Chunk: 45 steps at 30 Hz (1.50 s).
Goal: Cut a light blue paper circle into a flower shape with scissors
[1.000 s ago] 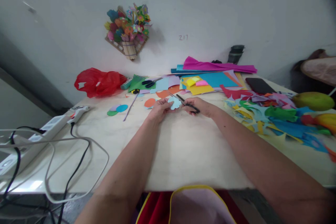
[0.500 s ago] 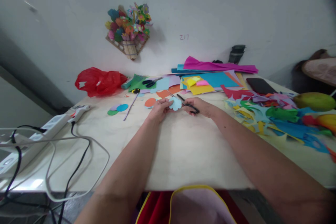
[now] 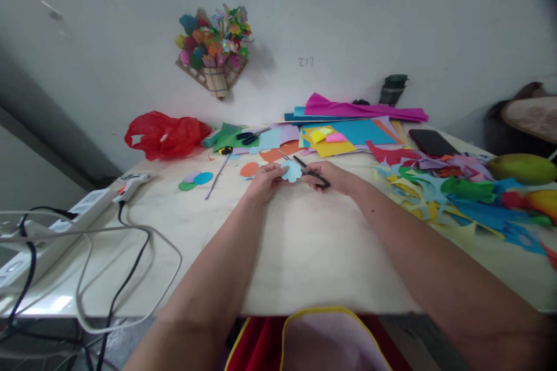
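Observation:
My left hand (image 3: pixel 266 181) pinches a pale blue paper flower (image 3: pixel 292 171) by its left edge, above the table (image 3: pixel 300 255). Its scalloped outline faces me. In my right hand (image 3: pixel 331 176) is a pair of black-handled scissors (image 3: pixel 321 180), just right of the flower, blades apart and pointing up and left. An orange paper circle (image 3: pixel 249 170) lies left of my left hand. Further left rest a blue circle (image 3: pixel 202 178) and a green circle (image 3: pixel 187 186), overlapping a lilac one.
Coloured scraps (image 3: pixel 435 191) are heaped at the right beside a phone (image 3: pixel 433 142) and a mango (image 3: pixel 522 168). Paper sheets (image 3: pixel 369 130) and a red plastic bag (image 3: pixel 163 134) lie along the wall. A power strip (image 3: pixel 56 237) with loose cables occupies the left edge.
The paper flower has turned slightly between my left fingers. Both hands and the scissors stay in nearly the same place.

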### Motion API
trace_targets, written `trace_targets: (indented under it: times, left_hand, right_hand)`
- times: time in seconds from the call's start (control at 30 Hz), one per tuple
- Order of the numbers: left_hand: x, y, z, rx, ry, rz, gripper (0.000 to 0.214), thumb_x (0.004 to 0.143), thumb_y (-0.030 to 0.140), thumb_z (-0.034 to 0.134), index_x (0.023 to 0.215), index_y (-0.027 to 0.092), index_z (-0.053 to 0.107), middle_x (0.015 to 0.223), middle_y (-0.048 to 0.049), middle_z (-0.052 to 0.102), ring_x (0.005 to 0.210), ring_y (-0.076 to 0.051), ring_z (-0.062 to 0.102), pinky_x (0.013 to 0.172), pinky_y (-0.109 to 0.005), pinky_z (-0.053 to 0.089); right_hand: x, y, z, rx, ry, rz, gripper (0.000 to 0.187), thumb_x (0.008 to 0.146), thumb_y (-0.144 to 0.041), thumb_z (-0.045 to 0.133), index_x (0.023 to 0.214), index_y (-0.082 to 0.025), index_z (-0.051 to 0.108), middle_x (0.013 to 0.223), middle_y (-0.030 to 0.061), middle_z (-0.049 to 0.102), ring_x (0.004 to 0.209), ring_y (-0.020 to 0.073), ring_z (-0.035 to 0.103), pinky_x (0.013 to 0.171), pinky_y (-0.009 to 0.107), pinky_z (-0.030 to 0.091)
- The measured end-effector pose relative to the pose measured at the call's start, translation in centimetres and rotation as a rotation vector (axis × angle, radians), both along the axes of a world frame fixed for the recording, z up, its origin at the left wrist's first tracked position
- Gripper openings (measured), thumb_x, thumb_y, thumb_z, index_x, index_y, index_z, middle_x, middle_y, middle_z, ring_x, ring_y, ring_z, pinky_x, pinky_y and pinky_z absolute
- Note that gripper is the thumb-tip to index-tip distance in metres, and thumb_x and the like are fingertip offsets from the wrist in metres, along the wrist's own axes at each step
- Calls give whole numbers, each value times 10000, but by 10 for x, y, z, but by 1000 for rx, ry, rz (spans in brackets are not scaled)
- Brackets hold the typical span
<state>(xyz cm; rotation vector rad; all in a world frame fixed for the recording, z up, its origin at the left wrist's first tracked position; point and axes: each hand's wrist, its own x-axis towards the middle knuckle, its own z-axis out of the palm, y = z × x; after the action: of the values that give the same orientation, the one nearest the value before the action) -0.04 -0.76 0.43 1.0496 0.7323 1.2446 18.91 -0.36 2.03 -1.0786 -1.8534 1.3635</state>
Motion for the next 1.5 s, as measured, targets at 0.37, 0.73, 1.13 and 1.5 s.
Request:
trace_targets:
  times: [0.37, 0.73, 1.13, 1.5]
  left_hand:
    - [-1, 2, -2, -11, -23, 21, 215, 550, 219, 745, 594, 112, 564, 564, -12, 584, 540, -118, 561, 567, -283, 506]
    - [0, 0, -1, -2, -9, 24, 218, 556, 222, 742, 572, 121, 550, 552, -6, 573, 532, -112, 547, 592, -292, 504]
    - [-1, 3, -3, -5, -7, 39, 213, 561, 234, 737, 578, 122, 556, 542, -1, 568, 516, -110, 543, 575, -279, 482]
    - [-1, 4, -3, 2, 2, 61, 202, 571, 239, 727, 568, 138, 552, 526, 3, 562, 508, -117, 538, 532, -261, 420]
  right_hand:
    - [0, 0, 1, 2, -15, 13, 215, 709, -325, 631, 724, -141, 521, 461, -41, 504, 341, 55, 439, 316, 165, 316]
    - [0, -1, 1, 1, -22, 14, 253, 701, -360, 638, 729, -141, 515, 463, -39, 499, 342, 56, 436, 321, 169, 317]
    - [0, -2, 3, -17, -31, 23, 221, 706, -329, 623, 706, -145, 500, 446, -46, 494, 325, 51, 429, 314, 161, 302]
    - [-1, -5, 6, -40, -24, 8, 205, 706, -305, 624, 692, -146, 496, 434, -45, 483, 315, 48, 413, 306, 161, 290]
